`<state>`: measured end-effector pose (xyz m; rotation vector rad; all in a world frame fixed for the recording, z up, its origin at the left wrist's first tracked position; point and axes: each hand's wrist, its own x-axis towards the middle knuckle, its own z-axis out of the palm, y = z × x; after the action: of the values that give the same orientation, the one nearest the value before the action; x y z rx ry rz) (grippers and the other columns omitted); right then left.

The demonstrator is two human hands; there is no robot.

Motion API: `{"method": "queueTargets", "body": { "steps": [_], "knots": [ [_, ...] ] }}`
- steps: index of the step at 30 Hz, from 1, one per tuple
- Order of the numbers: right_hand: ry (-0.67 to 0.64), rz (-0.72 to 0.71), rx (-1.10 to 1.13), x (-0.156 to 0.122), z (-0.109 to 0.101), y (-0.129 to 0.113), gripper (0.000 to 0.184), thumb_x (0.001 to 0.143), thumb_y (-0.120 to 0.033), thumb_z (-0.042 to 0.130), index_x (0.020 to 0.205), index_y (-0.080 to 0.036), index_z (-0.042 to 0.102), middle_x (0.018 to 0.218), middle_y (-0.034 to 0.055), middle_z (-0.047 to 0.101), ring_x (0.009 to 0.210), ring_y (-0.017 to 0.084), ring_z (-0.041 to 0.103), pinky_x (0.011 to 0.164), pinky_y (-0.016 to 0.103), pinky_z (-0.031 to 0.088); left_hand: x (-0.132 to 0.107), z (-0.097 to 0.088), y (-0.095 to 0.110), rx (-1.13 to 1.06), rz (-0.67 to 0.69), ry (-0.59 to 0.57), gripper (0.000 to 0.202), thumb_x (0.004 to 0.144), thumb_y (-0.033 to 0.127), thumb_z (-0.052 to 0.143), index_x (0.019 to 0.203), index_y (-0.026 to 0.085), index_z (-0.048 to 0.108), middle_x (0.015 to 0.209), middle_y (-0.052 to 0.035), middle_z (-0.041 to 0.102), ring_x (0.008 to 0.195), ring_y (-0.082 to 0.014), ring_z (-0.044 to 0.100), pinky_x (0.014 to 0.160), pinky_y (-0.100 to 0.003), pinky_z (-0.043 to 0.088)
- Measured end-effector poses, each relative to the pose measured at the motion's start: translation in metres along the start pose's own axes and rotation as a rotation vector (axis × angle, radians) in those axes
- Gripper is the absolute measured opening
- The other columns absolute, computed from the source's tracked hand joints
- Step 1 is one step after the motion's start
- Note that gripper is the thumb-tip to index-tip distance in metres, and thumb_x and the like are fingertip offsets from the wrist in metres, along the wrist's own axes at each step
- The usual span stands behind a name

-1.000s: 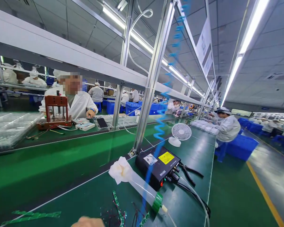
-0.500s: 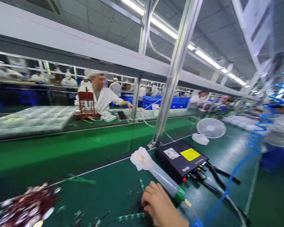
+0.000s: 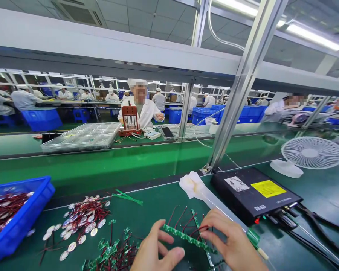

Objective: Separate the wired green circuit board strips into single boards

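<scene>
My left hand (image 3: 155,250) and my right hand (image 3: 233,244) are low at the frame's bottom, over the green bench. Between them they pinch a narrow green circuit-board strip (image 3: 183,238) with red wires hanging from it. A second green strip (image 3: 199,233) lies crossed under it. A heap of small green boards with red wires (image 3: 113,256) sits left of my left hand. A clear syringe-like tube (image 3: 214,203) with white cloth (image 3: 190,184) on its end lies behind my right hand.
A blue bin (image 3: 31,210) of wired discs stands at left, with loose silver discs and red wires (image 3: 81,220) beside it. A black box (image 3: 254,194) with cables, black pliers (image 3: 316,222) and a white fan (image 3: 307,154) are at right. Metal posts (image 3: 237,94) rise behind; people work opposite.
The view has swung left and down, bringing the blue bin and loose discs into sight. Both hands have come into view and taken hold of the green strip.
</scene>
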<state>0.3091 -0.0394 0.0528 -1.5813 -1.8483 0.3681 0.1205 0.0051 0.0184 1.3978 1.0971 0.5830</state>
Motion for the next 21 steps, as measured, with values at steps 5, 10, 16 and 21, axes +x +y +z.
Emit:
{"method": "queueTargets", "body": {
  "steps": [5,10,16,21],
  "knots": [
    [0.125,-0.078,0.009,-0.003,0.003,0.002,0.016,0.082,-0.031,0.05,0.081,-0.02,0.062,0.081,-0.0007,0.06,0.079,0.006,0.056,0.069,0.013,0.046,0.005,0.002,0.016,-0.356,-0.011,-0.016,0.059,0.054,0.062,0.064,0.08,0.011,0.051,0.083,-0.0105,0.061,0.076,-0.0163,0.059,0.057,-0.022,0.049],
    [-0.118,0.087,-0.379,-0.02,-0.006,0.03,0.016,0.071,-0.018,0.053,0.083,-0.023,0.062,0.09,0.0014,0.058,0.083,0.014,0.056,0.071,0.024,0.046,-0.008,-0.036,0.032,-0.356,0.013,0.084,0.04,0.069,0.053,0.059,0.076,0.015,0.048,0.071,0.0,0.063,0.073,-0.0104,0.061,0.074,-0.02,0.048],
    [-0.524,0.413,-0.457,-0.028,-0.007,0.021,0.023,0.06,-0.004,0.041,0.069,-0.018,0.056,0.091,0.0016,0.055,0.089,0.016,0.049,0.076,0.03,0.037,-0.021,-0.047,0.027,-0.173,-0.099,0.0,0.053,0.064,0.066,0.049,0.08,0.015,0.048,0.039,0.0075,0.043,0.036,-0.0084,0.048,0.04,-0.016,0.038],
    [-0.501,0.281,-0.412,-0.036,-0.009,0.029,0.031,0.049,-0.005,0.042,0.071,-0.021,0.056,0.09,-0.0001,0.056,0.086,0.015,0.05,0.076,0.028,0.037,-0.026,-0.043,0.021,-0.142,-0.177,-0.045,0.062,0.063,0.059,0.052,0.103,0.012,0.046,0.059,0.0056,0.048,0.042,-0.0062,0.05,0.038,-0.015,0.04]
  ]
}}
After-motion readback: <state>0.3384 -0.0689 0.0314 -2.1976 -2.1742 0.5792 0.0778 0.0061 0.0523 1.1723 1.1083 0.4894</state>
